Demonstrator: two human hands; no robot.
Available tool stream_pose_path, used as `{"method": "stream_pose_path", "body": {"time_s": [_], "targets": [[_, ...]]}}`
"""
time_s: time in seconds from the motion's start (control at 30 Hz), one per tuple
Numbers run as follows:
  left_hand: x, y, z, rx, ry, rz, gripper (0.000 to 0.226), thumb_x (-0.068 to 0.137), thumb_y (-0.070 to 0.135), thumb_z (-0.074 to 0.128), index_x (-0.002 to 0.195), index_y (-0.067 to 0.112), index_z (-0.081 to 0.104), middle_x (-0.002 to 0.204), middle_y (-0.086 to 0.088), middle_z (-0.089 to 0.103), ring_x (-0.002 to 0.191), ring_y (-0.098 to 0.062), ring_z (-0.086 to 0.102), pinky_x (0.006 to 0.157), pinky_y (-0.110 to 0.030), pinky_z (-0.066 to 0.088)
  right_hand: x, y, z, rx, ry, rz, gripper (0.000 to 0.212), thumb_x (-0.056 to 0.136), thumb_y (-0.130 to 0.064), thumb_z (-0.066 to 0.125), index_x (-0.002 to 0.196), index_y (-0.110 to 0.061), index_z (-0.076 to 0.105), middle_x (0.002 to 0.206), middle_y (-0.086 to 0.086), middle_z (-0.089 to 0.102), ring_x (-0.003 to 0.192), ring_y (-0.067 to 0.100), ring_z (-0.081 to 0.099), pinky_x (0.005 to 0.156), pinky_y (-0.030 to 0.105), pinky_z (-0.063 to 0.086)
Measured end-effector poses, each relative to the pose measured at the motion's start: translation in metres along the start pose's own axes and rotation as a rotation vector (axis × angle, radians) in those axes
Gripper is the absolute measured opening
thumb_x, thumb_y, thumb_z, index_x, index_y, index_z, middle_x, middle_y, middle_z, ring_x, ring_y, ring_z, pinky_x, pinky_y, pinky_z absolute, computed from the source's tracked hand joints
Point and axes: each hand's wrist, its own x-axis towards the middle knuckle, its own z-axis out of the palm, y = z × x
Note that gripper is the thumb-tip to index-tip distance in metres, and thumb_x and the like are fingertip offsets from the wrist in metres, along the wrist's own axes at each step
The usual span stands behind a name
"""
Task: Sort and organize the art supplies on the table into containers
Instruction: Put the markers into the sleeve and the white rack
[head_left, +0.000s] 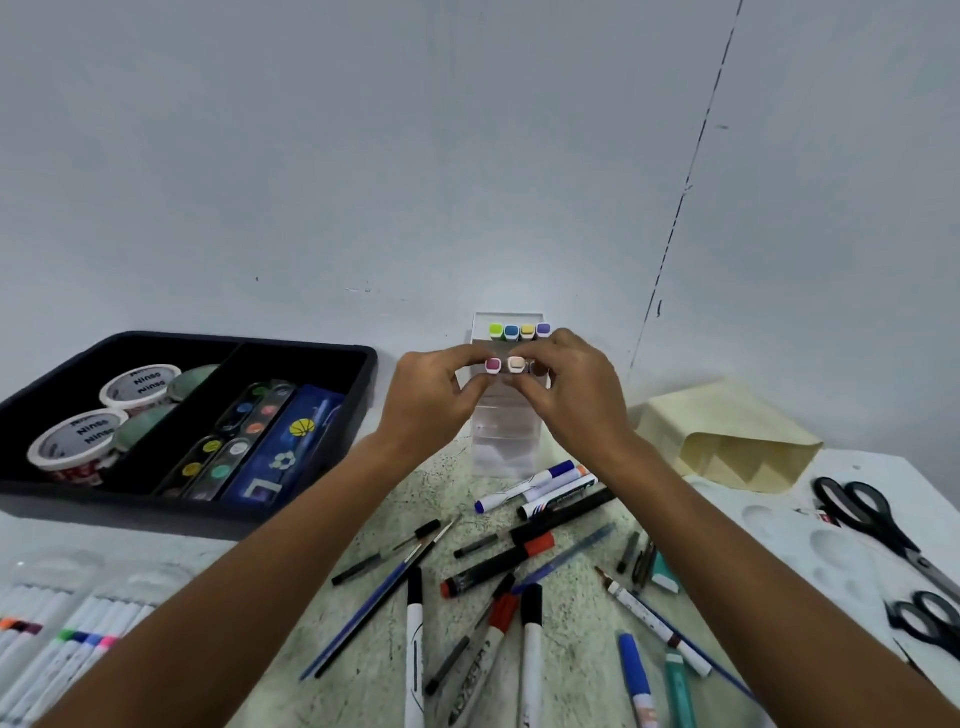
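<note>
1. Far left, bench edge: clear packs of white-barrelled colour pens (57, 649) lie flat, tips toward the viewer.
2. Left, against the wall: a black divided tray (311, 353). Its left compartment holds tape rolls (78, 441); the right one holds paint-pan strips (236, 441) and a blue pencil case (291, 447).
3. Centre, at the wall: a clear marker stand (504, 447). The back row carries four markers (519, 331), caps facing the viewer.
4. Left hand (431, 400): grip closed in a pinch on the magenta-capped marker (492, 366) at the front row.
5. Right hand (571, 395): grip closed in a pinch on the cream-capped marker (516, 365), just beside the magenta one.
6. Key relation: both markers sit directly at the fingertips, long axes running away from the viewer into the stand, roughly in line with the forearms. Each hand is equally near its own marker. Judgement: the coming move is a straight push along that axis to seat them; whether they are fully home cannot be told.
7. Centre, nearer the viewer: loose whiteboard markers (535, 486), pens and brushes scattered on the bench (363, 675), unsorted.
8. Right: a cream paper bag (727, 431) on its side, a white palette (810, 551), and two black scissors (872, 519).
9. Judgement: the sort is partway; most loose pens are not yet in containers.
</note>
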Motion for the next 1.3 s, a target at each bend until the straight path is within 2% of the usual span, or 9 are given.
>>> {"method": "stream_pose_path", "body": {"time_s": [0.13, 0.27, 0.33, 0.4, 0.47, 0.57, 0.7, 0.9, 1.3], "targets": [[0.001, -0.008, 0.006, 0.017, -0.048, 0.041, 0.022, 0.081, 0.004, 0.074, 0.101, 0.013, 0.075, 0.086, 0.032, 0.056, 0.032, -0.003, 0.035, 0.049, 0.000, 0.028, 0.005, -0.002, 0.004, -0.150, -0.099, -0.020, 0.024, 0.090, -0.028, 0.064, 0.113, -0.028, 0.071, 0.090, 0.000, 0.070, 0.082, 0.021, 0.062, 0.063, 0.028, 0.038], [0.002, -0.021, 0.012, 0.054, -0.048, 0.047, 0.019, 0.080, 0.004, 0.075, 0.099, 0.008, 0.076, 0.057, -0.003, 0.065, 0.048, -0.006, 0.050, 0.054, -0.008, 0.036, 0.009, 0.002, 0.010, -0.299, -0.184, -0.003, 0.028, 0.093, -0.032, 0.058, 0.120, -0.033, 0.066, 0.086, 0.001, 0.071, 0.084, 0.025, 0.063, 0.062, 0.027, 0.035], [0.002, -0.027, 0.014, 0.096, -0.030, 0.177, 0.024, 0.077, 0.004, 0.076, 0.101, 0.003, 0.073, 0.077, -0.008, 0.073, 0.063, -0.015, 0.055, 0.063, -0.009, 0.040, 0.008, 0.003, 0.011, -0.314, -0.177, -0.003, 0.028, 0.092, -0.033, 0.060, 0.118, -0.031, 0.067, 0.082, 0.000, 0.071, 0.082, 0.026, 0.064, 0.063, 0.029, 0.041], [0.000, -0.034, 0.015, 0.088, 0.018, 0.240, 0.028, 0.079, 0.012, 0.074, 0.105, 0.002, 0.070, 0.098, -0.009, 0.071, 0.051, -0.014, 0.053, 0.063, -0.012, 0.044, 0.003, 0.003, 0.009, -0.230, -0.087, -0.003, 0.027, 0.087, -0.033, 0.062, 0.111, -0.025, 0.070, 0.068, -0.006, 0.065, 0.070, 0.021, 0.063, 0.062, 0.029, 0.045], [-0.003, -0.036, 0.017, 0.015, 0.084, 0.147, 0.030, 0.081, 0.021, 0.069, 0.107, 0.007, 0.067, 0.099, -0.003, 0.065, 0.051, -0.008, 0.052, 0.057, -0.012, 0.040, -0.005, 0.005, 0.008, -0.087, 0.098, 0.037, 0.022, 0.080, -0.028, 0.061, 0.097, -0.018, 0.070, 0.063, -0.016, 0.049, 0.058, 0.009, 0.052, 0.056, 0.025, 0.042], [-0.006, -0.034, 0.023, -0.245, 0.071, -0.278, 0.043, 0.083, 0.032, 0.068, 0.121, 0.016, 0.058, 0.107, 0.006, 0.061, 0.082, -0.005, 0.060, 0.065, -0.016, 0.047, -0.009, 0.009, 0.011, 0.153, 0.240, 0.277, 0.026, 0.080, -0.024, 0.067, 0.103, -0.017, 0.058, 0.092, -0.009, 0.052, 0.077, 0.007, 0.050, 0.068, 0.025, 0.043], [-0.002, -0.037, 0.030, -0.666, -0.137, -0.673, 0.047, 0.090, 0.032, 0.066, 0.132, 0.014, 0.054, 0.122, 0.002, 0.065, 0.113, -0.013, 0.060, 0.098, -0.038, 0.050, -0.002, 0.019, 0.015, 0.432, -0.004, 0.633, 0.071, 0.082, -0.043, 0.072, 0.141, -0.019, 0.040, 0.141, -0.002, 0.043, 0.125, 0.015, 0.045, 0.106, 0.035, 0.039], [-0.003, -0.037, 0.032, -0.852, -0.126, -0.692, 0.032, 0.092, 0.019, 0.062, 0.120, 0.004, 0.062, 0.104, -0.005, 0.073, 0.096, -0.017, 0.070, 0.079, -0.032, 0.058, -0.001, 0.020, 0.032, 0.619, -0.017, 0.594, 0.040, 0.079, -0.042, 0.076, 0.112, -0.022, 0.067, 0.106, -0.007, 0.070, 0.095, 0.009, 0.066, 0.083, 0.028, 0.053], [-0.002, -0.039, 0.037, -0.859, -0.081, -0.695, 0.045, 0.077, 0.027, 0.071, 0.115, 0.004, 0.064, 0.102, -0.006, 0.073, 0.093, -0.019, 0.071, 0.071, -0.032, 0.058, -0.001, 0.023, 0.043, 0.554, 0.083, 0.628, 0.046, 0.077, -0.040, 0.078, 0.116, -0.019, 0.064, 0.109, -0.008, 0.068, 0.094, 0.003, 0.063, 0.081, 0.025, 0.051]]}}
